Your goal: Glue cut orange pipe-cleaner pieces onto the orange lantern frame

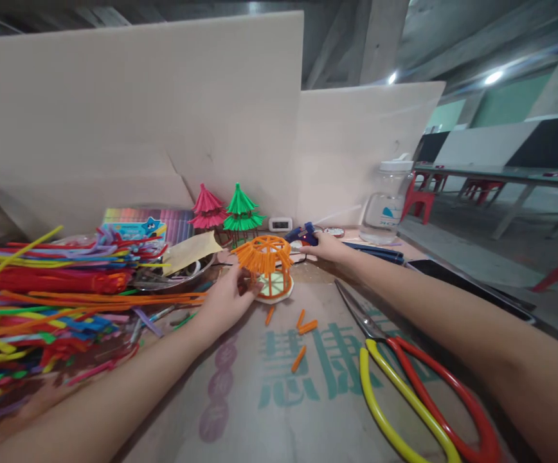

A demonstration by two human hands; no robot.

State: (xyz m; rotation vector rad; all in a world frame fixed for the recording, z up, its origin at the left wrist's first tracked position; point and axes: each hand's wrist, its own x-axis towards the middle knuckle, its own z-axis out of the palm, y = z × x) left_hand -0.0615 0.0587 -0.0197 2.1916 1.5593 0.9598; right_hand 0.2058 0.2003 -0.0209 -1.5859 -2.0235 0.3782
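My left hand [231, 292] holds the lower left side of a small orange pavilion model [270, 254], made of fuzzy pipe-cleaner pieces. The model stands upright on a pale base, with its roof strips covering only part of the top ring. Beyond it to the right, my right hand [328, 247] is closed around a dark blue glue gun [306, 233], and a whitish stick juts from the gun's rear. Several short orange pipe-cleaner pieces [308, 326] lie on the cardboard [250, 392] in front of the model.
Large scissors [373, 328] with red and yellow handles lie at the front right. Many coloured pipe cleaners [52, 289] fill the left. Red and green tree models [240, 209] and a small white clock [280, 224] stand behind; a water bottle [386, 202] and phone [467, 286] are right.
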